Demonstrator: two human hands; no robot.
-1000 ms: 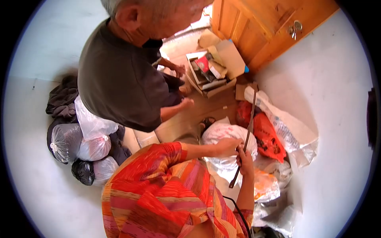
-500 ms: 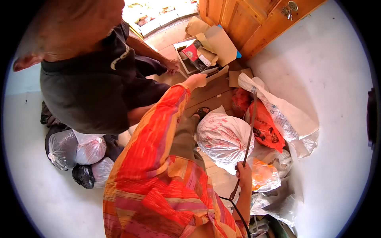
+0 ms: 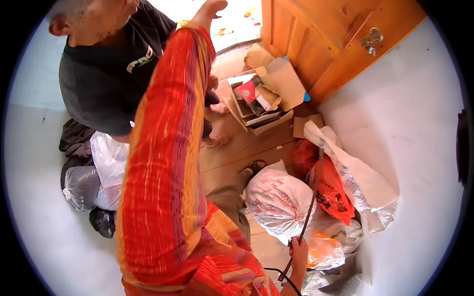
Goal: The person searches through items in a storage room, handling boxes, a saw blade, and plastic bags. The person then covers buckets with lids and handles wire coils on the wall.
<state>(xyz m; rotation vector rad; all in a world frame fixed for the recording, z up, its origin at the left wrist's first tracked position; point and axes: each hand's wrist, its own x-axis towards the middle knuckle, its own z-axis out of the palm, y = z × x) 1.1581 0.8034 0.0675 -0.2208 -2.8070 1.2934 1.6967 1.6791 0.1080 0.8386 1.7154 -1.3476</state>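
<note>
My left hand [image 3: 211, 9] is raised at the top edge, arm stretched toward the bright doorway. Its fingers point outward with nothing visible in them, and the frame cuts part of it off. Low in the view, my right hand [image 3: 298, 250] is closed around a long, thin, dark rod [image 3: 312, 202] that slants up and to the right. The rod crosses in front of a tied white sack [image 3: 279, 200] with red print. Beside that sack lie a red plastic bag [image 3: 332, 195] and an orange-and-clear bag [image 3: 325, 249].
Another person [image 3: 106, 89] in a dark shirt stands at left. An open cardboard box [image 3: 237, 106] holding a red packet lies by the wooden door [image 3: 326, 37]. Tied bags [image 3: 81, 185] rest along the left wall. A pale woven sack [image 3: 358, 170] leans at right.
My left hand has swung up and left, away from the box toward the doorway. The other person is more upright and has drawn back from the box. My right hand keeps the rod.
</note>
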